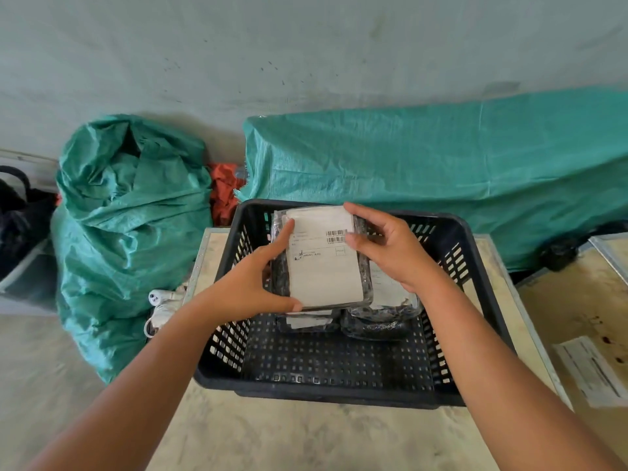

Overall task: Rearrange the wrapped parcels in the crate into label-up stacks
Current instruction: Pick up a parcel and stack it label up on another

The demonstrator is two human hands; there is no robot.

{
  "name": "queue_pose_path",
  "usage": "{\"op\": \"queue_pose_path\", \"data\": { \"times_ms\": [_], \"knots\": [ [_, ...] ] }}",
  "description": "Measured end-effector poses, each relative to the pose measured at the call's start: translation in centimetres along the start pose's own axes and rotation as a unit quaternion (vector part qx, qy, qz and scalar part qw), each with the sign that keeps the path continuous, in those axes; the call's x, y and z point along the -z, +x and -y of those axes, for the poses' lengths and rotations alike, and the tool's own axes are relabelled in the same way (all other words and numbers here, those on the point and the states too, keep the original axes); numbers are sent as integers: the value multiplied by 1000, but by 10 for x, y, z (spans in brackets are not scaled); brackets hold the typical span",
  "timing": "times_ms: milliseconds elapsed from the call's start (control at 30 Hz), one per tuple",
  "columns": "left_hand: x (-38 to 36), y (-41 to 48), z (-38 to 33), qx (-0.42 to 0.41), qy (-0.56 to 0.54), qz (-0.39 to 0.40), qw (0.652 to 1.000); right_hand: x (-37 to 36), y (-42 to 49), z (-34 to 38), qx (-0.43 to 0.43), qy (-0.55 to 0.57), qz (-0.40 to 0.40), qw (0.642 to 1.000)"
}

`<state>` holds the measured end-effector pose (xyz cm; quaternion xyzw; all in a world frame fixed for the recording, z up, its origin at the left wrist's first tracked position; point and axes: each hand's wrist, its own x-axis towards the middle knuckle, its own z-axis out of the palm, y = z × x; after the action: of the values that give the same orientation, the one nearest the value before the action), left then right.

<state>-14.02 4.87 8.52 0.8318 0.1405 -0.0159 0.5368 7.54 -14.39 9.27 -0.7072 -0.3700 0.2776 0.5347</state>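
A black plastic crate (339, 385), its walls and floor perforated with small square holes, sits on a pale, mottled tabletop (306, 436). Held above its far half is 1 flat, rectangular parcel (323, 260), dark contents wrapped in glossy clear film, its white paper label with a barcode facing up. The left hand (251, 283) grips the parcel's left edge, forefinger stretched along the side and thumb curled under the near corner. The right hand (387, 246) clasps the right edge, thumb on the label by the barcode and fingers spread around the far corner. Beneath it, in the crate, lie at least 3 more shiny wrapped parcels (384, 314), 2 showing white labels; the exact count is hidden. To the left stands a crumpled green woven sack (129, 226); a longer green woven sheet (441, 171) lies along the far wall.
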Motion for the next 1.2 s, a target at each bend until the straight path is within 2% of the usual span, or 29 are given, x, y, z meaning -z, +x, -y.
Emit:
{"op": "queue_pose_path", "data": {
  "times_ms": [200,367,667,800,1033,1200],
  "knots": [
    [5,17,15,56,-52,1,997,-11,4,-13,-66,-85,64,992],
    [1,43,26,97,-16,-22,995,-27,27,-28,-104,-138,96,980],
    [-22,76,63,170,-42,-30,984,-40,53,-64,-169,-178,91,965],
    [-25,82,76,183,-31,-22,982,-53,51,-71,-180,-208,95,957],
    [-31,91,84,196,53,19,979,-73,40,-77,-168,-310,59,934],
    [-33,93,90,174,86,18,981,-79,32,-82,-149,-332,95,927]
  ]
}}
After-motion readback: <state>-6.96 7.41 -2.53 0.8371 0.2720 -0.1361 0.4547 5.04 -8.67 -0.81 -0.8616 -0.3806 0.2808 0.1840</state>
